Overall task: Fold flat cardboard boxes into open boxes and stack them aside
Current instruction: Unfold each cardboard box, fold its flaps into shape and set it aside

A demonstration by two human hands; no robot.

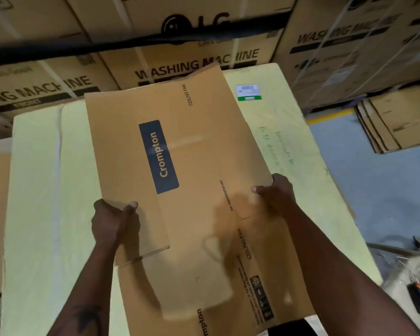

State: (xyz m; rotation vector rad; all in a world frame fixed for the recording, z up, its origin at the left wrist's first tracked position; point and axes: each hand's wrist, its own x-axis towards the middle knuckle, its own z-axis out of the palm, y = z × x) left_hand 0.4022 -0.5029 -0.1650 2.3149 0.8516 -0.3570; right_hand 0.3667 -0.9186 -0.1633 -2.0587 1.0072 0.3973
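Gripping the flat Crompton box [180, 151], left hand [114, 221] and right hand [277, 195] fingers clamp its edges.

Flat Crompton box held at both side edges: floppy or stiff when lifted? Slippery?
Probably fairly stiff: the flat Crompton box spans between the left hand and right hand without visible sag. Likely light, since edge grips alone hold it. It may hinge at its creases. The matte cardboard looks unlikely to slip.

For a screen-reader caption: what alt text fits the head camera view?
Two bare hands hold a flat brown cardboard box printed "Crompton" by its side edges, left hand and right hand, above another flat brown box on a pale yellow work surface. Large washing machine cartons stand behind.
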